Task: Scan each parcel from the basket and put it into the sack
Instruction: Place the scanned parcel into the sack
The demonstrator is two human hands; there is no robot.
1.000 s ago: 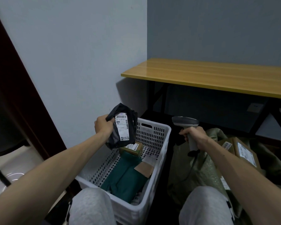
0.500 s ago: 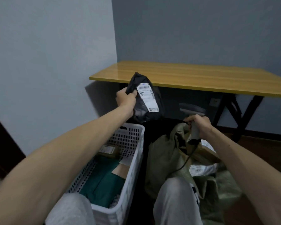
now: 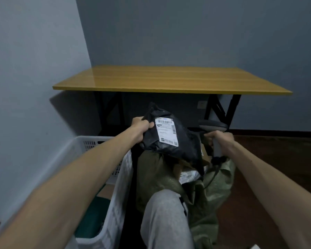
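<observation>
My left hand grips a black plastic parcel by its upper left corner, white shipping label facing up. The parcel hangs over the open mouth of the green woven sack on the floor. My right hand holds the handle of a grey barcode scanner, just right of the parcel, its cable trailing down onto the sack. Boxes and labelled parcels show inside the sack under the black one. The white perforated basket stands at the left with a dark green parcel in it.
A wooden table with black legs stands against the grey wall straight ahead. My grey-trousered knee sits between basket and sack. Dark wood floor lies to the right.
My left hand carried the black parcel from above the basket rightward and down over the sack mouth. The scanner hand stayed beside the sack. My view turned right.
</observation>
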